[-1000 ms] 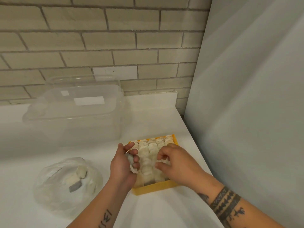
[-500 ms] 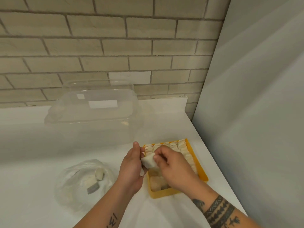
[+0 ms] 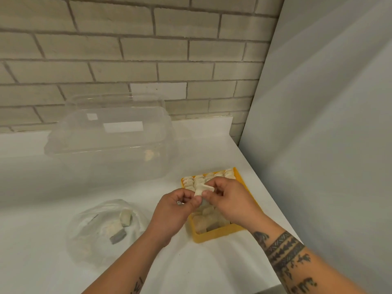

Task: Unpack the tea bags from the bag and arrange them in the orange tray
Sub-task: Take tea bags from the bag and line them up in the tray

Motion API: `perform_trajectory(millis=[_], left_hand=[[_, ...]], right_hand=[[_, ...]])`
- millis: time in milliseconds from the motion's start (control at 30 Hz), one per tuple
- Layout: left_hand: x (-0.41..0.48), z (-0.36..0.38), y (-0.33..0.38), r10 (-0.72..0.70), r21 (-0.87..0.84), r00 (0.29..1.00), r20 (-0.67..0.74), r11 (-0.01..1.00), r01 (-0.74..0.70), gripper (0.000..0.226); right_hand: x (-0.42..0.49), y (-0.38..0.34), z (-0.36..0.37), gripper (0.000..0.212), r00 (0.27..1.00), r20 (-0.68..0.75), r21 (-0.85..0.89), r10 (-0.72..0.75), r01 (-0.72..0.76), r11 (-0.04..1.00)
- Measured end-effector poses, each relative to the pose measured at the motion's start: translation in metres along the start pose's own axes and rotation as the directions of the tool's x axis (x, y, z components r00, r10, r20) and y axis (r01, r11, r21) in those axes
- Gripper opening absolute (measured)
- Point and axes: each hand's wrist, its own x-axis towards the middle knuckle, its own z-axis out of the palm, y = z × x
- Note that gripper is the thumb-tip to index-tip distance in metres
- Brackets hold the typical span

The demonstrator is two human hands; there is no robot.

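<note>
An orange tray (image 3: pixel 214 236) sits on the white counter near its right edge, packed with rows of pale tea bags (image 3: pixel 199 179). Over the tray's left part, my left hand (image 3: pixel 169 213) and my right hand (image 3: pixel 231 200) both pinch one pale tea bag (image 3: pixel 203 189) between their fingertips. My right hand covers the middle of the tray. A clear plastic bag (image 3: pixel 101 228) lies to the left of my left arm, with a few tea bags (image 3: pixel 125 217) inside it.
A large clear plastic tub (image 3: pixel 110 143) with a lid stands at the back left against the brick wall. A grey panel (image 3: pixel 322 145) rises along the counter's right edge. The white counter (image 3: pixel 38 209) stretches left.
Both hands have lifted slightly over the tray's left part, holding one tea bag between them. The camera has shifted, so the tray and bag sit further right in view.
</note>
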Motion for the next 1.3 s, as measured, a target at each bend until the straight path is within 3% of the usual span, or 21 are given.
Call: perform_trajectory(millis=[133, 233, 367, 600, 800, 1133, 1200, 1267, 1300], left_hand=[[0.011, -0.003, -0.017, -0.048, 0.263, 0.985, -0.164, 0.961, 0.091, 0.012], [0.017, -0.006, -0.031, -0.128, 0.426, 0.98, -0.151, 0.887, 0.181, 0.037], [0.024, -0.006, -0.04, -0.172, 0.383, 0.98, -0.098, 0.902, 0.196, 0.039], [0.029, -0.007, -0.048, -0.174, 0.362, 0.981, -0.087, 0.912, 0.194, 0.042], [0.029, -0.007, -0.05, -0.16, 0.382, 0.985, -0.063, 0.908, 0.172, 0.044], [0.027, -0.011, -0.049, -0.178, 0.405, 0.979, -0.1, 0.892, 0.203, 0.034], [0.024, -0.013, -0.046, -0.196, 0.284, 0.971, -0.134, 0.932, 0.227, 0.029], [0.023, -0.013, -0.038, -0.318, -0.054, 0.937, -0.146, 0.948, 0.314, 0.035], [0.022, -0.013, -0.032, -0.395, -0.26, 0.911, -0.121, 0.898, 0.355, 0.041]], right_hand=[[0.0, 0.02, 0.002, 0.006, 0.996, 0.008, -0.108, 0.083, -0.082, 0.991], [0.0, 0.03, 0.008, 0.006, 0.971, 0.174, -0.27, 0.164, -0.113, 0.956], [0.003, 0.034, 0.024, 0.013, 0.932, 0.306, -0.402, 0.192, -0.056, 0.914], [0.011, 0.038, 0.043, 0.013, 0.949, 0.2, -0.433, 0.245, -0.139, 0.891], [0.008, 0.038, 0.05, 0.033, 0.956, 0.075, -0.494, 0.285, -0.212, 0.843], [0.006, 0.032, 0.052, 0.049, 0.966, 0.02, -0.64, 0.256, -0.184, 0.746], [0.003, 0.027, 0.047, 0.044, 0.965, 0.018, -0.605, 0.261, -0.198, 0.772], [0.001, 0.022, 0.039, 0.036, 0.966, 0.003, -0.485, 0.259, -0.225, 0.845], [-0.001, 0.019, 0.036, 0.031, 0.971, 0.003, -0.387, 0.24, -0.221, 0.895]])
